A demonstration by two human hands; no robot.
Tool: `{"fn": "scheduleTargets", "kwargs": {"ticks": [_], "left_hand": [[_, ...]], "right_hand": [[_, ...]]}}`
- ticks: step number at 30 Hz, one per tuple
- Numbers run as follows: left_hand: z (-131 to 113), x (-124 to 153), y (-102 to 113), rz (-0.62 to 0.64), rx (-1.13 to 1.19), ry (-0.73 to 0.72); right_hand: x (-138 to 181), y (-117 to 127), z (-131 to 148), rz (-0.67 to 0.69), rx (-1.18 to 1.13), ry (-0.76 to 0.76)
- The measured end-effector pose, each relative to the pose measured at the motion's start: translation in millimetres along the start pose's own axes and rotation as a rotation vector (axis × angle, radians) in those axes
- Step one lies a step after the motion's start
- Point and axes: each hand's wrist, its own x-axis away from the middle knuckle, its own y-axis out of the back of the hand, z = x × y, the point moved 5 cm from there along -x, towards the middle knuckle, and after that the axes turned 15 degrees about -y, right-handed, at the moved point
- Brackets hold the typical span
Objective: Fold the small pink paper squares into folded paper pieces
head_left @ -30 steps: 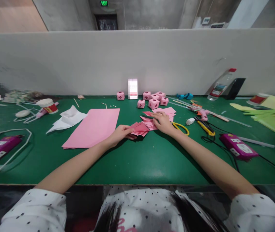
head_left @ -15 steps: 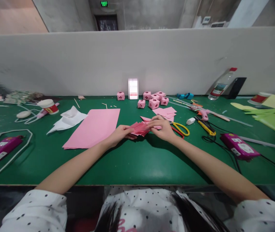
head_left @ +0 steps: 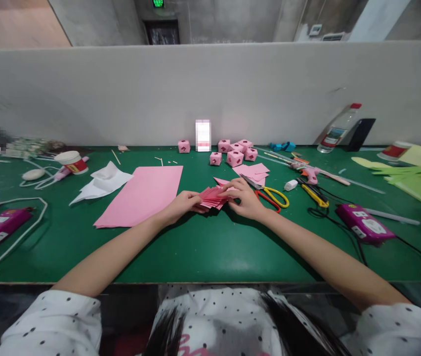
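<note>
My left hand (head_left: 183, 204) pinches the left side of a fanned stack of small folded pink paper pieces (head_left: 213, 197) on the green table (head_left: 210, 247). My right hand (head_left: 246, 199) grips the right side of the same stack, fingers curled over it. Just beyond lie loose pink paper squares (head_left: 253, 171). To the right of my right hand lie scissors (head_left: 270, 196) with yellow and red handles. A large pink sheet (head_left: 144, 194) lies left of my left hand.
Several pink paper cubes (head_left: 234, 151) stand at the back by the grey partition. A pink glue gun (head_left: 310, 173), a yellow cutter (head_left: 315, 193), a purple device (head_left: 365, 223) with cable, green paper (head_left: 418, 178) and a bottle (head_left: 338, 129) lie right. White paper (head_left: 103, 182), a cup (head_left: 71, 162) lie left.
My right hand left the loose pink squares and came back toward me and left, onto the fanned stack that my left hand holds. The left hand has barely moved.
</note>
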Motion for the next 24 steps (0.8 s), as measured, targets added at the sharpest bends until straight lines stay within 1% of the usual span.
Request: {"fn": "scheduleTargets", "kwargs": {"ticks": [4, 9, 11, 13, 15, 20, 22, 24], "left_hand": [[-3, 2, -1, 0.039, -0.039, 0.003], [6, -2, 2, 0.054, -0.072, -0.055], [9, -3, 3, 0.025, -0.076, -0.053], [10, -3, 3, 0.0, -0.077, -0.052], [9, -3, 2, -0.002, -0.084, -0.056], [4, -1, 0, -0.01, -0.103, -0.051], [4, 0, 0, -0.013, -0.101, -0.049], [5, -1, 0, -0.015, -0.088, -0.045]], "right_hand": [[3, -6, 3, 0.044, 0.065, 0.035], [4, -10, 7, 0.117, 0.104, -0.005], [3, -9, 6, 0.112, 0.065, -0.03], [1, -5, 2, 0.078, 0.012, -0.063], [0, -2, -3, 0.055, -0.016, -0.09], [0, -4, -1, 0.093, -0.042, -0.133], [-2, -3, 2, 0.05, -0.07, -0.144], [-5, 2, 1, -0.079, -0.078, -0.182]]}}
